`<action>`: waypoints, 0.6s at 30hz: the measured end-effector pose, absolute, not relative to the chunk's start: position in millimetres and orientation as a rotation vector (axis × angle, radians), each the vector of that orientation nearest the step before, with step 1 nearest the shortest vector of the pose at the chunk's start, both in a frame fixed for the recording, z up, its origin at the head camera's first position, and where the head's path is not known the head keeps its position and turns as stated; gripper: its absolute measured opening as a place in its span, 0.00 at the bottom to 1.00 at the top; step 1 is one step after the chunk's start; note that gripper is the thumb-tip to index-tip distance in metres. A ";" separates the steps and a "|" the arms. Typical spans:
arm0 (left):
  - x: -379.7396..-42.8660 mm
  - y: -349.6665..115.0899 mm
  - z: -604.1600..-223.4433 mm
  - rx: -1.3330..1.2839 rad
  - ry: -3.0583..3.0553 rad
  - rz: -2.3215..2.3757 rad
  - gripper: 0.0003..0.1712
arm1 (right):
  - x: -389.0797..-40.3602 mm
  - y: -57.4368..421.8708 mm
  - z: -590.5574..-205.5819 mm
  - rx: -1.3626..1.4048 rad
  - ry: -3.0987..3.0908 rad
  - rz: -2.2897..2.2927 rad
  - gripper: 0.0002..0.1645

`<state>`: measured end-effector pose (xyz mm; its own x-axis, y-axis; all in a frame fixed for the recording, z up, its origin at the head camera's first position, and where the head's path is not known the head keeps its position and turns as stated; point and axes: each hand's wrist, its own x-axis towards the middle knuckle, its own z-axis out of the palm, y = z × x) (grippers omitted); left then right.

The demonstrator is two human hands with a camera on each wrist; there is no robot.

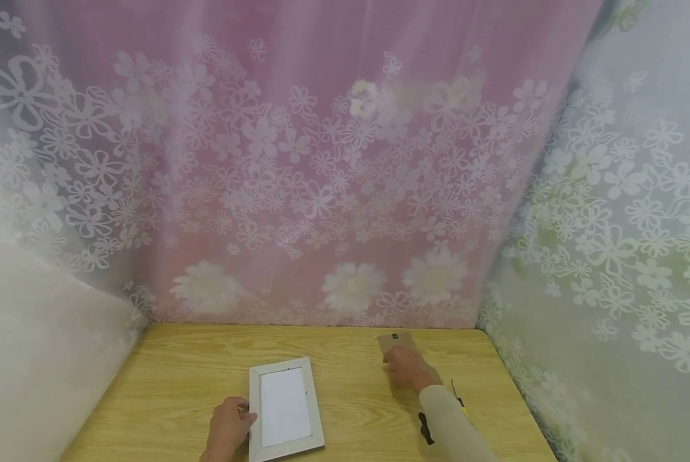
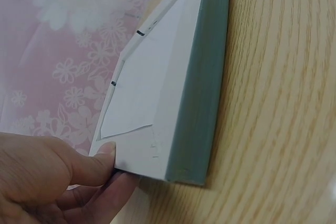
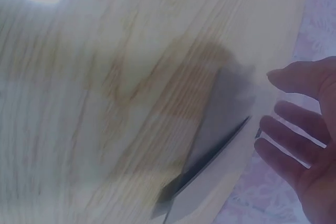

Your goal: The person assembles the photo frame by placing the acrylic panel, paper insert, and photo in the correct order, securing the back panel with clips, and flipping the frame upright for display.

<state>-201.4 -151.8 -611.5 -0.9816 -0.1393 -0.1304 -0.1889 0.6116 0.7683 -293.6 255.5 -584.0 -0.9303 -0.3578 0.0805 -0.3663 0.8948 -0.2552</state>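
A white picture frame point(image 1: 316, 410) lies on the table at front centre, with a white sheet point(image 1: 286, 407) inside its border. Small dark tabs point(image 2: 140, 33) show along the inner edge. My left hand point(image 1: 229, 423) pinches the frame's left side, thumb point(image 2: 107, 153) on top and fingers underneath. Toward the back right, my right hand point(image 1: 407, 367) is over a brown backing board point(image 1: 405, 340), partly covering it. In the right wrist view, its fingers are spread and loosely bent beside the board point(image 3: 210, 192), with nothing between them. A flap stands up from the board at an angle.
A thin screwdriver-like tool point(image 1: 463, 407) with a yellow and black handle lies by the right sleeve point(image 1: 451, 423). On the near side of that forearm is a small black object point(image 1: 425, 428). Flowered curtains point(image 1: 322, 192) enclose the wooden table point(image 1: 206, 346) at the back and sides.
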 end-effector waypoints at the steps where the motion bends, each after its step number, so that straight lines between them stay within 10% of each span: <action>1: -201.6 -151.9 -611.9 -0.282 2.771 1.328 0.15 | -293.7 258.2 -584.9 0.532 -3.045 0.432 0.10; 18: -199.6 -150.8 -608.2 -0.293 2.771 1.345 0.16 | -288.7 292.1 -598.3 0.370 -3.028 0.330 0.17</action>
<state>-199.6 -150.8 -608.2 -0.9810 -0.1485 -0.1251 -0.1901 0.6045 0.7736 -288.7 292.1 -598.3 -0.9684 -0.2296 0.0978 -0.2453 0.9480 -0.2031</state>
